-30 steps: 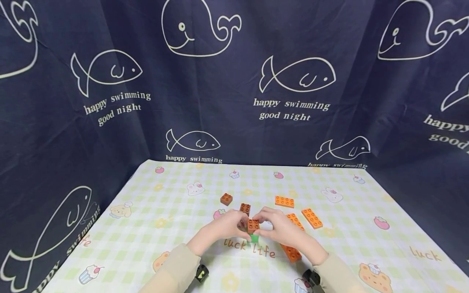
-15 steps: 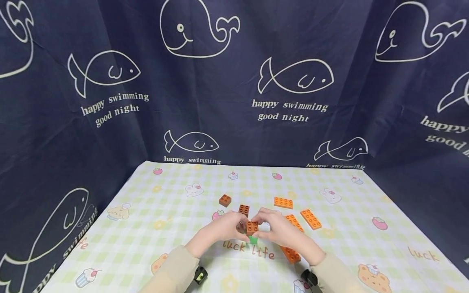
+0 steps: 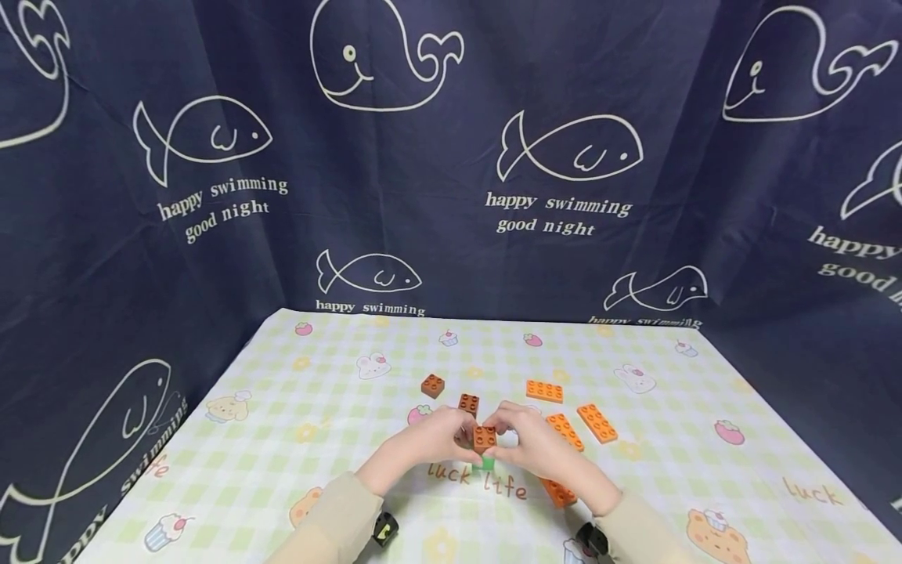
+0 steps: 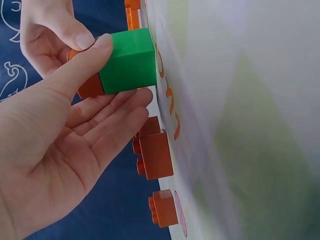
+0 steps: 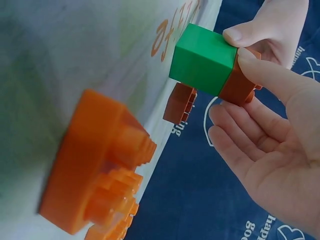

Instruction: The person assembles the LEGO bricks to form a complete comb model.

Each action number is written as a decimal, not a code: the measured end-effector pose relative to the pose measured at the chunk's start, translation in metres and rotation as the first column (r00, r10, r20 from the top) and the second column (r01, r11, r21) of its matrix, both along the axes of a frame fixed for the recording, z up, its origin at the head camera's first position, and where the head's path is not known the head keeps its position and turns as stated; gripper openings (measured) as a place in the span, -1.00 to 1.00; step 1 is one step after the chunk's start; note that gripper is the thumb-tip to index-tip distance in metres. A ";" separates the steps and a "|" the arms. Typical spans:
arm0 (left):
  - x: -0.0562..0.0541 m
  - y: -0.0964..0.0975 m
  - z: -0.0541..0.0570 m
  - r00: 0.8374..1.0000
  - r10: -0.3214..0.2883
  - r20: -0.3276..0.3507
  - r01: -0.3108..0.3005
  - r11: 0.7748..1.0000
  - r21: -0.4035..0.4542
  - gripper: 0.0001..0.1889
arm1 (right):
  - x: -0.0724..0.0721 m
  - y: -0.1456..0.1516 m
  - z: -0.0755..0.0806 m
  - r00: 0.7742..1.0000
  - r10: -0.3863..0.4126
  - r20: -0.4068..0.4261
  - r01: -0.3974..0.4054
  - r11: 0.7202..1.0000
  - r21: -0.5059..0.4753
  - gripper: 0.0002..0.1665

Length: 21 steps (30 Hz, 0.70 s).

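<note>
Two hands on one brown brick atop a green block

Near the middle of the desk (image 3: pixel 676 486), slightly towards its near side, a person has both hands on a brown brick (image 3: pixel 485 440). The left hand (image 3: pixel 442 435) pinches it from the left and the right hand (image 3: pixel 539 446) from the right, thumbs on the near side. From the wrist views, the lower fingers of each hand lie loosely extended rather than clenched.

Under the brown brick sits a green block (image 4: pixel 129 61), and the two meet along a straight seam. The block's bottom is right at the cloth; I can't tell for sure whether it bears on it.

Just beyond the hands lies a second brown brick (image 3: pixel 468 403), partly hidden by the left hand, with a small brown brick (image 3: pixel 433 385) farther off to the left. To the right are four orange pieces: a far one (image 3: pixel 545 391), a right one (image 3: pixel 597 423) lying at a slant, a middle one (image 3: pixel 565 432) just past the right hand, and a near one (image 3: pixel 560 492) partly covered by the right forearm. All lie studs up.

Pale sleeves (image 3: pixel 331 517) reach in from the near edge, with a black device (image 3: pixel 385 529) at each wrist. Behind the desk hangs a dark blue curtain (image 3: pixel 451 188) printed with whales and fish.
</note>
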State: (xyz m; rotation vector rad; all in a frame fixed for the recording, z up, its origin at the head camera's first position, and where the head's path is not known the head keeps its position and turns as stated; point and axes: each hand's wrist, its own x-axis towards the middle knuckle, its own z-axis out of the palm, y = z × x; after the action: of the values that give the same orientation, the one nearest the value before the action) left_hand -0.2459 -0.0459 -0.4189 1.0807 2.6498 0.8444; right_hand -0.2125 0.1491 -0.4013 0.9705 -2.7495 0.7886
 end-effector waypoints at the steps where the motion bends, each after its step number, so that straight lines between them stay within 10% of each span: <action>1: 0.000 0.000 0.000 1.000 -0.003 -0.003 0.003 1.000 0.000 -0.75 | 0.000 0.000 0.000 1.000 -0.003 -0.001 0.003 1.000 -0.005 -0.70; 21: 0.001 0.000 0.002 1.000 -0.008 0.027 0.007 1.000 0.017 -0.79 | -0.003 0.002 -0.002 0.999 0.020 0.046 -0.019 1.000 -0.009 -0.68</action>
State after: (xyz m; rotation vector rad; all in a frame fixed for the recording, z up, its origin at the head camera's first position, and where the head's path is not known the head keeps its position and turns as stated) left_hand -0.2449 -0.0462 -0.4166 1.0744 2.6197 0.8748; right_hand -0.2158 0.1512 -0.4030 0.9914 -2.7769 0.8354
